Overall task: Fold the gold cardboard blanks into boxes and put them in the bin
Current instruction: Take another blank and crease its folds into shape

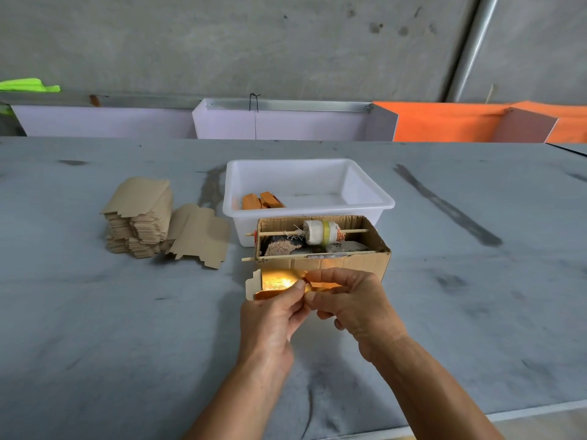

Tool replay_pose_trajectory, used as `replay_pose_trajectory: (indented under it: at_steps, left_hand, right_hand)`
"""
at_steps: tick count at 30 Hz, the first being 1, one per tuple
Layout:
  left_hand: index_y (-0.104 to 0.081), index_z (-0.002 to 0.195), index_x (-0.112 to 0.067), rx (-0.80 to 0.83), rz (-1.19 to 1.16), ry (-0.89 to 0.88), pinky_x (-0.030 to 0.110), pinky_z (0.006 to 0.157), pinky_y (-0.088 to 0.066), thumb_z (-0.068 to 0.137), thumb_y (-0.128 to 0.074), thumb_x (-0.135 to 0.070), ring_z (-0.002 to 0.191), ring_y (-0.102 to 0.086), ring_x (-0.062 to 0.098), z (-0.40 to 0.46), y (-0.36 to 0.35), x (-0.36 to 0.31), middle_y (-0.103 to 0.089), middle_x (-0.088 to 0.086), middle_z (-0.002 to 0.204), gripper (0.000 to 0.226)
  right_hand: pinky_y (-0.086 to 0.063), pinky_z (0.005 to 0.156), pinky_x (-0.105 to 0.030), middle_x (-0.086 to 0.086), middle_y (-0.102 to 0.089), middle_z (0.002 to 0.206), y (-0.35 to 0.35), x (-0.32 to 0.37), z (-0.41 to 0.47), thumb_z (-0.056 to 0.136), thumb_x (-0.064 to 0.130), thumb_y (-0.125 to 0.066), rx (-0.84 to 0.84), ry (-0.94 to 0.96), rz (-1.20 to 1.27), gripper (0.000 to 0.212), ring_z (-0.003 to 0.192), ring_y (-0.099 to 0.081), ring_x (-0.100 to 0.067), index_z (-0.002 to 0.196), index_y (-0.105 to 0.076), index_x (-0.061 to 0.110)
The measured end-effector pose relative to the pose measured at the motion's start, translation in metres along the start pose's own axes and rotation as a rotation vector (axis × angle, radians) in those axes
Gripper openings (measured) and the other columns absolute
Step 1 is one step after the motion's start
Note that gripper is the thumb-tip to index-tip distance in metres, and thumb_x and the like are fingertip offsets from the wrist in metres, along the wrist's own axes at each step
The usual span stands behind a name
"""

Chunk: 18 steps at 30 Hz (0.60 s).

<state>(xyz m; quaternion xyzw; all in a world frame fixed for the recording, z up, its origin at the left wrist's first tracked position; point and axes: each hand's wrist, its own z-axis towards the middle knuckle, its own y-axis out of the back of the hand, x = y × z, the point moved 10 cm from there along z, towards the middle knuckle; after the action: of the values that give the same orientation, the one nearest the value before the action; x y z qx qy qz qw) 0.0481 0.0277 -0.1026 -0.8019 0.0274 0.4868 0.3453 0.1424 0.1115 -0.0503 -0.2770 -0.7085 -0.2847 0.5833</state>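
Both hands, left hand (270, 315) and right hand (352, 300), are pinching one gold blank (276, 282) with curled fingers (297, 285). Beyond the fingers, the white bin (365, 198) is holding seemingly two folded boxes (262, 201).

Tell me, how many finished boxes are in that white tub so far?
2. Both folded boxes lie side by side in the near-left corner of the white bin; its near wall may hide more.

My left hand (273, 315) and right hand (352, 300) pinch a gold blank (276, 282) just before the brown carton (343, 262).
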Motion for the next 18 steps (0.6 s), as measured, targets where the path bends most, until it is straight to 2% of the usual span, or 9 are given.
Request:
replay_pose_trajectory:
  at_steps: [5, 11, 13, 16, 18]
  left_hand:
    - [-0.067, 0.076, -0.007, -0.016, -0.017, 0.047, 0.027, 0.053, -0.055, 0.08, -0.063, 0.004, 0.058, -0.068, 0.018, -0.002, -0.002, 0.005, -0.069, 0.009, 0.066, 0.012]
    - [-0.066, 0.08, -0.007, -0.087, -0.012, 0.045, 0.036, 0.069, -0.057, 0.075, -0.071, 0.001, 0.058, -0.065, 0.02, -0.005, 0.0, 0.005, -0.066, 0.004, 0.058, 0.011]
    - [-0.065, 0.081, -0.005, -0.117, -0.011, 0.047, 0.034, 0.064, -0.057, 0.075, -0.071, 0.003, 0.055, -0.066, 0.019, -0.005, 0.003, 0.005, -0.067, 0.005, 0.059, 0.012]
    - [-0.064, 0.075, -0.005, -0.16, -0.017, 0.058, 0.029, 0.051, -0.057, 0.076, -0.069, 0.005, 0.048, -0.062, 0.017, -0.004, 0.007, 0.007, -0.064, 0.004, 0.053, 0.012]
    - [-0.063, 0.073, -0.005, -0.166, -0.012, 0.061, 0.028, 0.047, -0.056, 0.078, -0.068, 0.005, 0.044, -0.061, 0.016, -0.004, 0.009, 0.007, -0.062, 0.004, 0.05, 0.012]
  right_hand:
    - [-0.037, 0.04, -0.007, -0.003, -0.066, 0.065, -0.004, -0.001, 0.001, 0.077, -0.001, -0.073, 0.009, -0.021, -0.075, 0.024, 0.042, -0.055, 0.003, 0.096, -0.072, 0.013]
    - [-0.037, 0.038, -0.007, 0.007, -0.064, 0.053, -0.011, 0.003, -0.001, 0.077, -0.002, -0.072, 0.043, -0.018, -0.11, 0.023, 0.041, -0.056, 0.003, 0.078, -0.07, 0.02]
    - [-0.038, 0.04, -0.007, 0.007, -0.065, 0.055, -0.012, 0.003, -0.001, 0.076, -0.001, -0.073, 0.04, -0.005, -0.143, 0.024, 0.044, -0.058, 0.002, 0.076, -0.07, 0.023]
    - [-0.046, 0.05, -0.011, 0.001, -0.069, 0.068, -0.013, 0.002, 0.0, 0.075, 0.002, -0.075, 0.021, 0.007, -0.187, 0.023, 0.054, -0.063, -0.003, 0.082, -0.071, 0.023]
    - [-0.046, 0.05, -0.011, 0.001, -0.069, 0.069, -0.014, -0.001, 0.0, 0.076, 0.003, -0.076, 0.018, -0.001, -0.196, 0.022, 0.052, -0.061, -0.001, 0.086, -0.072, 0.022]
